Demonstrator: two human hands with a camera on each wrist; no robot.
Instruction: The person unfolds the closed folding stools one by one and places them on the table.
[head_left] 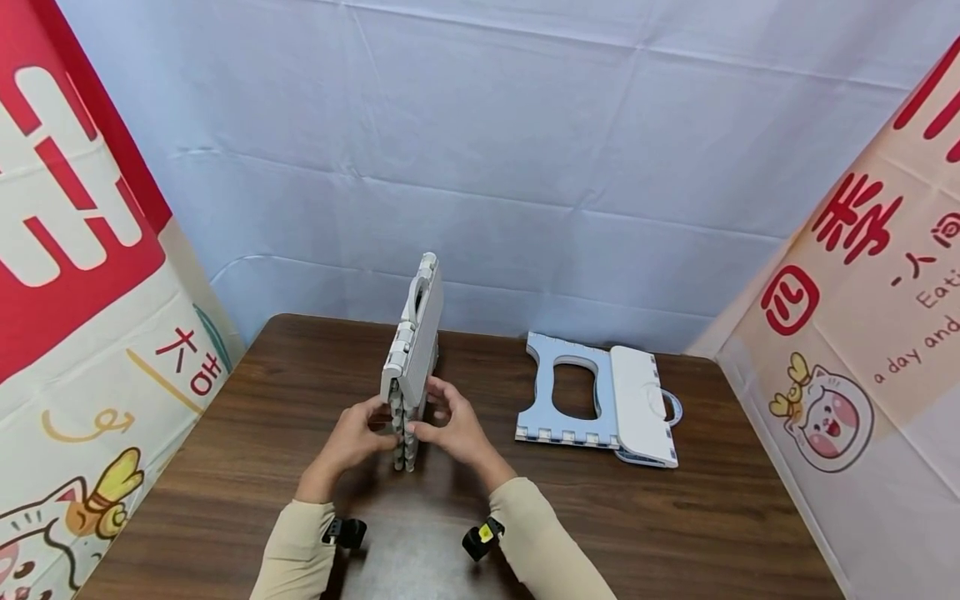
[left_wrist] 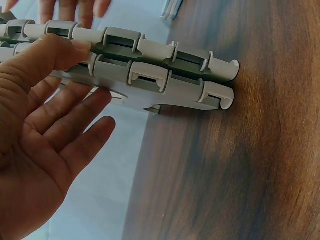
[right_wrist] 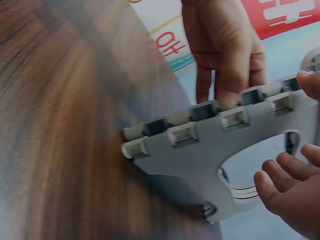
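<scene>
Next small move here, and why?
I'd probably ease the folded grey stool's leg panels slightly apart. They stand upright on the table, nearly together; the left hand pinches one at its hinged edge and the right hand is on the opposite side, so the hands look well placed for it.

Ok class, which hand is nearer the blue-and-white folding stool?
Right. The right hand is left of the blue-and-white folding stool, apart from it; the left hand is farther left, beyond the grey folding stool.
</scene>
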